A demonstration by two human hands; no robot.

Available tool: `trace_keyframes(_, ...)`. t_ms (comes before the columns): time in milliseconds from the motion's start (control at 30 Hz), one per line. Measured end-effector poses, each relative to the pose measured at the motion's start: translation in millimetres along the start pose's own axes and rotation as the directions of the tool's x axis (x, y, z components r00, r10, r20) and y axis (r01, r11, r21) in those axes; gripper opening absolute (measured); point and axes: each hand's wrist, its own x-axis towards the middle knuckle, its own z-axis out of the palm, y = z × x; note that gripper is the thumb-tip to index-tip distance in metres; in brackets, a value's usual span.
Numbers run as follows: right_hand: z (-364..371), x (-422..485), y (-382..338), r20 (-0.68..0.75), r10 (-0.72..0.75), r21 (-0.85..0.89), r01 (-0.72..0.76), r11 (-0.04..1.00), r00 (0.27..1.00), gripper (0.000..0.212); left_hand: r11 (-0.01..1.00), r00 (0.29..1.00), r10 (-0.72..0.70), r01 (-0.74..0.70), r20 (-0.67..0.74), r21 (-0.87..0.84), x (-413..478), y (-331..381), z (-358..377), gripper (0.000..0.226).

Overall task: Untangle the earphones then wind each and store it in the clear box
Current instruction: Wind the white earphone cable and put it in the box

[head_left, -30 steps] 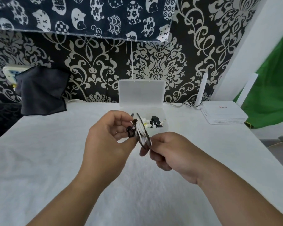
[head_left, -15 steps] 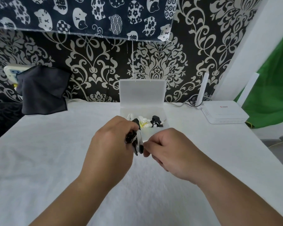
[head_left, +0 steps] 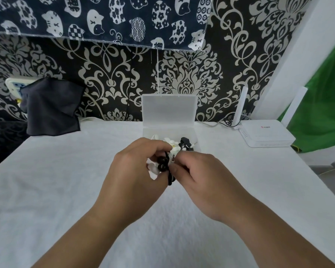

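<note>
Pinching from both sides, the person's left hand (head_left: pixel 132 176) and right hand (head_left: pixel 197 176) meet low over the table, each with fingers curled round a small wound bundle of thin black and white earphone cord (head_left: pixel 162 163), which sits between the two sets of fingertips just in front of the box. From where I stand the bundle looks feather-light, limp and springy: a coil like that likely loosens the moment the grip eases, and the smooth cord could slip through dry fingers. The sensible hold, I judge, is across the loops themselves, squeezing them flat, with the black earbuds and the little silver plug tucked in and never tugged, since the joints at those ends are probably the weak spots. Beneath the hands lies a white, slightly nubby cloth-covered table (head_left: pixel 66 190), soft enough that a dropped coil would not bounce far. Just beyond the knuckles stands the clear rectangular plastic box (head_left: pixel 169 113), its hinged lid upright, with other white and black earphones (head_left: pixel 184 142) already lying inside. Further back, a dark grey cloth (head_left: pixel 50 107) hangs at the left edge, and a white router (head_left: pixel 267 135) with upright antennas sits to the right. Black wallpaper with pale damask scrolls (head_left: pixel 182 80) closes the room, a navy cat-print fabric (head_left: pixel 97 18) hangs above it, and a green sheet (head_left: pixel 321 105) shows at far right.
</note>
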Motion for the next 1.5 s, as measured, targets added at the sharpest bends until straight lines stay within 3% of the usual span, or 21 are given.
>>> trace_keyframes(300, -1, -3, 1, 0.006, -0.047, -0.102, 0.048, 0.994, 0.999, 0.034, 0.999, 0.999, -0.04, 0.041, 0.029, -0.035, 1, 2, -3, 0.048)
trace_keyframes(533, -2, -1, 5, 0.004, 0.054, 0.134, -0.054, 0.989, 0.999, 0.042, 0.995, 0.994, -0.069, 0.074, 0.087, -0.066, 0, 0, 0, 0.041)
trace_keyframes(667, -6, 0, 6, -0.126, 0.106, 0.268, -0.069, 0.961, 0.986, 0.039, 0.958, 0.975, -0.208, 0.22, 0.082, -0.182, 3, -3, 0, 0.034)
trace_keyframes(800, -4, 1, 5, -0.172, 0.157, 0.32, -0.095, 0.943, 0.973, 0.035, 0.871, 0.903, -0.378, 0.422, 0.205, -0.25, 9, -6, -2, 0.017)
trace_keyframes(867, -4, 2, 3, -0.118, 0.229, 0.434, -0.157, 0.887, 0.966, 0.032, 0.803, 0.851, -0.439, 0.515, 0.287, -0.299, 9, -4, -6, 0.016)
trace_keyframes(967, -6, 6, 2, -0.034, 0.329, 0.674, -0.221, 0.705, 0.944, 0.034, 0.768, 0.805, -0.432, 0.565, 0.407, -0.301, 8, -4, -11, 0.034)
trace_keyframes(1033, -9, 7, 1, 0.001, 0.382, 0.77, -0.245, 0.59, 0.924, 0.037, 0.785, 0.81, -0.403, 0.545, 0.426, -0.295, 7, -4, -11, 0.041)
trace_keyframes(1233, -10, 8, 0, 0.111, 0.478, 0.883, -0.307, 0.355, 0.871, 0.035, 0.842, 0.872, -0.308, 0.436, 0.38, -0.317, 6, -7, -4, 0.025)
trace_keyframes(1367, -11, 9, 1, 0.131, 0.471, 0.909, -0.295, 0.294, 0.872, 0.036, 0.712, 0.839, -0.304, 0.515, 0.451, -0.478, 4, -5, 1, 0.027)
trace_keyframes(1500, -11, 8, -1, 0.136, 0.429, 0.897, -0.295, 0.329, 0.893, 0.038, 0.627, 0.844, -0.281, 0.522, 0.457, -0.578, 2, -3, 4, 0.036)
